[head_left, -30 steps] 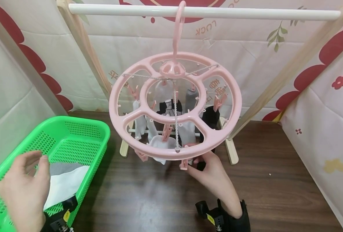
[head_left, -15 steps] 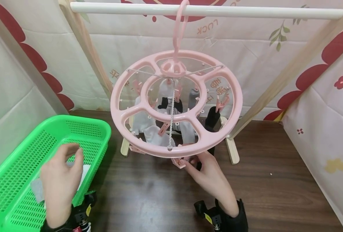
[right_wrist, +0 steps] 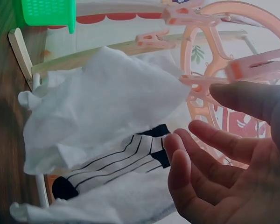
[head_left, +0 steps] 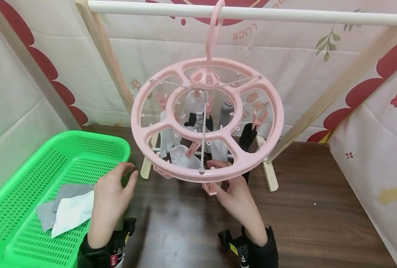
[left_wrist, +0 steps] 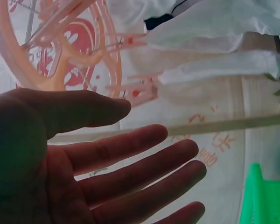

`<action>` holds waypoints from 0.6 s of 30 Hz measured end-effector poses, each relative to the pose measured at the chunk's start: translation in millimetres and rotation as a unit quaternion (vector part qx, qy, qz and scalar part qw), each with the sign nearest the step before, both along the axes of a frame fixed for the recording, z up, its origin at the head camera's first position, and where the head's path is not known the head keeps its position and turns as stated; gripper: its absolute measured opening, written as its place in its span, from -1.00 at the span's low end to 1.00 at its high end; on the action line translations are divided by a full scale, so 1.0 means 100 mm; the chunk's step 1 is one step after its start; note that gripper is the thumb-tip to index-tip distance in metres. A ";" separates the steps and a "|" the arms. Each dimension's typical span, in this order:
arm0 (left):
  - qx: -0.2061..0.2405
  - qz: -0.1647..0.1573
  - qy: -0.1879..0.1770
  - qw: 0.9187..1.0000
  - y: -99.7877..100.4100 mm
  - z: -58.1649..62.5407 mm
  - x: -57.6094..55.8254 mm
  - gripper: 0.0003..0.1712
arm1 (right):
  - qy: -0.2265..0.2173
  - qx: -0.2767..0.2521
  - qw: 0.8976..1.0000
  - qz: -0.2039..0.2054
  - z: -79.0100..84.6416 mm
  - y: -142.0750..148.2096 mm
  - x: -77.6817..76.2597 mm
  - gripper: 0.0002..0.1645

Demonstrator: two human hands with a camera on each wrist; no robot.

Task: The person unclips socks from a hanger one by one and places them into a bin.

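A pink round clip hanger [head_left: 136,111] hangs from the rail, with socks clipped around it. My right hand [head_left: 237,197] is at its front rim, fingers loosely bent. In the right wrist view nothing shows between the fingers, and the thumb is close beside pink clothespins [right_wrist: 259,64]. A white sock [right_wrist: 105,100] hangs from a clothespin there, with a black-and-white striped sock [right_wrist: 121,156] behind it. My left hand [head_left: 109,201] holds nothing, over the right edge of the green basket [head_left: 98,147]; its thumb and fingers are spread apart. In the basket lie a grey cloth [head_left: 74,190] and a white cloth [head_left: 72,212].
The white rail [head_left: 285,15] runs across the top on wooden legs [head_left: 113,67]. A dark brown wooden surface [head_left: 305,223] lies below. Printed cloth walls [head_left: 369,156] close in the back and sides. A black sock [head_left: 248,136] hangs at the hanger's right.
My left hand has moved right from over the basket toward the hanger, uncovering the cloths. The hanger has turned slightly and its clothespins have swung. My right hand has stayed near the front rim.
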State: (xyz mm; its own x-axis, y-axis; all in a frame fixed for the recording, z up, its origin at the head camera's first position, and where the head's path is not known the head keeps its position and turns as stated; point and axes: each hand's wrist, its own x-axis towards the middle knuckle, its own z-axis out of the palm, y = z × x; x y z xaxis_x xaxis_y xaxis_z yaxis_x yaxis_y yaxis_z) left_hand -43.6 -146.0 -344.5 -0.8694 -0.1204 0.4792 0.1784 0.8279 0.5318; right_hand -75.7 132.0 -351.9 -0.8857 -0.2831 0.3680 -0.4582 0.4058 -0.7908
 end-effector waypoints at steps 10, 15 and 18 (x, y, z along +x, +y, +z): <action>-0.024 -0.023 -0.012 0.999 0.19 -0.09 -0.04 -0.83 | 0.126 -0.003 0.992 -0.010 -0.05 -0.18 -0.11 -0.32; -0.020 -0.031 -0.030 0.999 0.27 -0.15 -0.06 -0.79 | 0.117 -0.086 0.989 0.027 -0.04 -0.30 -0.18 -0.29; -0.013 -0.050 -0.040 0.998 0.30 -0.19 -0.09 -0.64 | 0.114 -0.136 0.983 0.042 0.00 -0.36 -0.21 -0.21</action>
State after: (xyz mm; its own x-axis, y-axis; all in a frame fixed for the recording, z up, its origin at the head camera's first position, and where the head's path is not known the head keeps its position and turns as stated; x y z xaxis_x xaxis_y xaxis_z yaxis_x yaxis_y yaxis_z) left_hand -52.2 -115.6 -363.0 -0.9121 -0.0194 0.4094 0.2188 0.8215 0.5265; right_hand -96.5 96.1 -351.4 -0.7497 -0.2151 0.6258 -0.6584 0.1477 -0.7380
